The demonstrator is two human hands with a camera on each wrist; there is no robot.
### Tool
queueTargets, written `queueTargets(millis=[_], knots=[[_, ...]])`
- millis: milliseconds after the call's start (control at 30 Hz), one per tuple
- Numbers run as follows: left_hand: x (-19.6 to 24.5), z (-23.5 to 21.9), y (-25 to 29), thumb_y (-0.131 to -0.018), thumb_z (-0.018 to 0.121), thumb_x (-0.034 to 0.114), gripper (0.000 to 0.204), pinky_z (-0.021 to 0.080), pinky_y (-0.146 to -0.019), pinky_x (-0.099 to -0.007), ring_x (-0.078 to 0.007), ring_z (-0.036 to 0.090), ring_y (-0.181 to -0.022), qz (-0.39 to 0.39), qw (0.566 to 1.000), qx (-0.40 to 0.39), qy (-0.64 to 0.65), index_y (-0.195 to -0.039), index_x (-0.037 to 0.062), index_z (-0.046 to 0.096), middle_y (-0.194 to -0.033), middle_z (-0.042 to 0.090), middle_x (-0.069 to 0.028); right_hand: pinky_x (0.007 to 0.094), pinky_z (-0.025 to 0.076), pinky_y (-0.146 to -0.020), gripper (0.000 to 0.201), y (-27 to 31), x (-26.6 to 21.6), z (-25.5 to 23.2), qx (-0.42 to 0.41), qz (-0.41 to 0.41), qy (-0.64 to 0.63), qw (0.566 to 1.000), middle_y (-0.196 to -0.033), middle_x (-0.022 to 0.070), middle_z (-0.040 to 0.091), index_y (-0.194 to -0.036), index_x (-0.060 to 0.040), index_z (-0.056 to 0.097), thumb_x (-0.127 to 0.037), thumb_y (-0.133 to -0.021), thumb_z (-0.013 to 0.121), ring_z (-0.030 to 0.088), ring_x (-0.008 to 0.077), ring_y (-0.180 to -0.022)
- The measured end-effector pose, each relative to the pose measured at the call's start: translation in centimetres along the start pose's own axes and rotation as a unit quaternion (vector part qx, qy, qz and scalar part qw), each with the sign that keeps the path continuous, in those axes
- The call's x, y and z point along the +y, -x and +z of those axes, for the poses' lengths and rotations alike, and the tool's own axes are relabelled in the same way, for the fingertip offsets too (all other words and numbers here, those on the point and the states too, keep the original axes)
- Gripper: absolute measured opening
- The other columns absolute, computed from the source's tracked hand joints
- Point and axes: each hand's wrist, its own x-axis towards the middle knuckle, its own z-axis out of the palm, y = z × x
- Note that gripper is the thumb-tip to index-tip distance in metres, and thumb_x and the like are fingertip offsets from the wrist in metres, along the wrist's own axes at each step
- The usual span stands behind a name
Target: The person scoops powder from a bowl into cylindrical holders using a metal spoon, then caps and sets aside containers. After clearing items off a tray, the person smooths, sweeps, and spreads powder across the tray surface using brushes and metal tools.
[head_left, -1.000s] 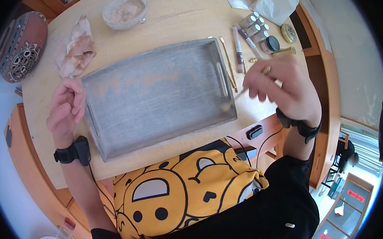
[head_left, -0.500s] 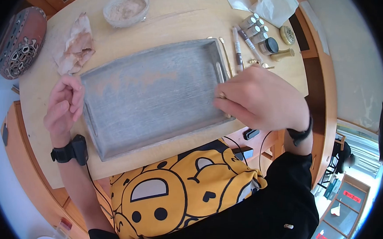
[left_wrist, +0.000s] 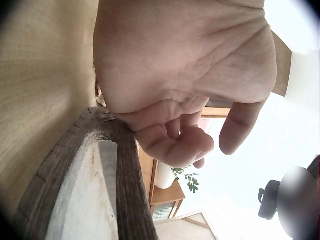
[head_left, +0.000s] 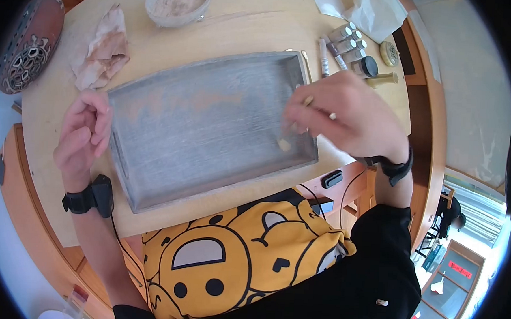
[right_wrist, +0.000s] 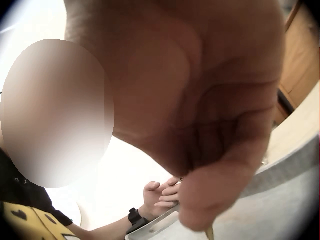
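Observation:
A grey wooden tray with cut-out handles lies tilted across the table, patches of orange-brown powder spread over its floor. My right hand is over the tray's right end, pinching a thin gold-coloured stick tool. Its blurred tan tip shows below the fingers, close over the tray floor. At the tray's left end my left hand rests by the rim, palm turned up and fingers loosely bent, with nothing in it. In the left wrist view its edge overlaps the tray's corner.
A glass bowl of pinkish powder stands behind the tray, a stained tissue to the left. Small jars, pens, a dark-lidded jar and a brass vessel gather at the back right. A patterned red pot sits far left.
My right hand has swung left from beside the tray to over its right end, the tool moving with it. The left hand keeps its place at the rim. The view has shifted slightly.

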Motion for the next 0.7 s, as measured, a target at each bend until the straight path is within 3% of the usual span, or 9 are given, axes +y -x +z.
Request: queueTargets(millis=[133, 267, 333, 400, 500, 567, 667, 700], knots=[[0.0, 0.0, 0.0, -0.082, 0.067, 0.035, 0.048, 0.033, -0.043, -0.014, -0.0025, 0.037, -0.061, 0.001, 1.0, 0.0, 0.002, -0.107, -0.0012, 0.048, -0.08, 0.04, 0.0001, 0.0298, 0.05, -0.052, 0.016, 1.0, -0.9, -1.7, 0.03, 0.006, -0.018, 0.999, -0.074, 0.0107, 0.069, -0.083, 0.0043, 0.067, -0.004, -0.092, 0.057, 0.066, 0.0199, -0.056], [0.1, 0.1, 0.0, -0.082, 0.067, 0.034, 0.048, 0.033, -0.043, -0.0139, -0.0024, 0.037, -0.061, -0.001, 1.0, 0.0, 0.001, -0.107, -0.0015, 0.047, -0.08, 0.04, 0.0001, 0.0273, 0.05, -0.05, 0.018, 1.2, 0.0, 0.0, -0.045, -0.019, -0.035, 0.998, -0.069, 0.0101, 0.068, -0.084, 0.0041, 0.068, -0.006, -0.094, 0.056, 0.065, 0.0182, -0.055], [0.1, 0.0, 0.0, -0.082, 0.067, 0.034, 0.048, 0.034, -0.044, -0.0137, -0.0023, 0.037, -0.061, -0.002, 1.0, -0.001, 0.002, -0.107, -0.0016, 0.047, -0.081, 0.04, 0.0, 0.0362, 0.047, -0.053, 0.016, 1.0, 0.9, 0.4, 0.058, 0.045, -0.039, 0.997, -0.062, 0.0159, 0.061, -0.082, 0.0033, 0.067, -0.007, -0.09, 0.059, 0.06, 0.0313, -0.055], [0.0, -0.2, 0.1, -0.082, 0.067, 0.035, 0.048, 0.034, -0.044, -0.0136, -0.0023, 0.037, -0.061, -0.003, 1.0, -0.002, 0.001, -0.107, -0.0016, 0.047, -0.081, 0.04, -0.0001, 0.0323, 0.049, -0.055, 0.018, 1.0, 0.7, -0.3, 0.136, 0.102, -0.051, 0.984, -0.065, 0.0125, 0.065, -0.083, 0.0021, 0.068, -0.01, -0.092, 0.058, 0.065, 0.0259, -0.057], [0.0, -0.2, 0.0, -0.082, 0.068, 0.035, 0.049, 0.034, -0.044, -0.0137, -0.0023, 0.037, -0.061, -0.002, 1.0, -0.002, 0.002, -0.108, -0.0015, 0.048, -0.081, 0.04, -0.0002, 0.0313, 0.05, -0.055, 0.018, 2.0, -1.1, -1.9, 0.1, 0.143, -0.07, 0.982, -0.065, 0.0104, 0.066, -0.085, 0.0001, 0.069, -0.01, -0.093, 0.057, 0.067, 0.0242, -0.059], [-0.1, -0.1, 0.0, -0.082, 0.068, 0.036, 0.05, 0.034, -0.044, -0.0137, -0.0024, 0.037, -0.061, -0.002, 1.0, -0.002, 0.003, -0.108, -0.0014, 0.048, -0.082, 0.041, -0.0003, 0.0311, 0.05, -0.056, 0.018, 2.4, -1.1, -1.3, 0.015, 0.058, -0.079, 0.995, -0.065, 0.0101, 0.066, -0.084, 0.0, 0.069, -0.009, -0.093, 0.057, 0.066, 0.0242, -0.058], [0.0, 0.0, 0.0, -0.082, 0.068, 0.037, 0.051, 0.033, -0.044, -0.0139, -0.0024, 0.037, -0.061, -0.003, 1.0, 0.001, -0.004, -0.108, -0.0015, 0.048, -0.082, 0.041, -0.0004, 0.0306, 0.049, -0.057, 0.017, 2.1, 0.5, -0.2, 0.039, 0.073, 0.014, 0.996, -0.064, 0.0094, 0.066, -0.083, 0.0005, 0.068, -0.008, -0.093, 0.056, 0.064, 0.0239, -0.057], [0.0, 0.1, 0.0, -0.082, 0.068, 0.038, 0.051, 0.033, -0.044, -0.0139, -0.0024, 0.037, -0.061, -0.003, 1.0, 0.003, -0.008, -0.108, -0.0015, 0.048, -0.082, 0.041, -0.0004, 0.0296, 0.049, -0.057, 0.018, 1.6, 0.5, -0.3, 0.094, 0.135, -0.002, 0.986, -0.066, 0.0088, 0.066, -0.082, 0.002, 0.067, -0.007, -0.093, 0.056, 0.063, 0.0223, -0.056]])
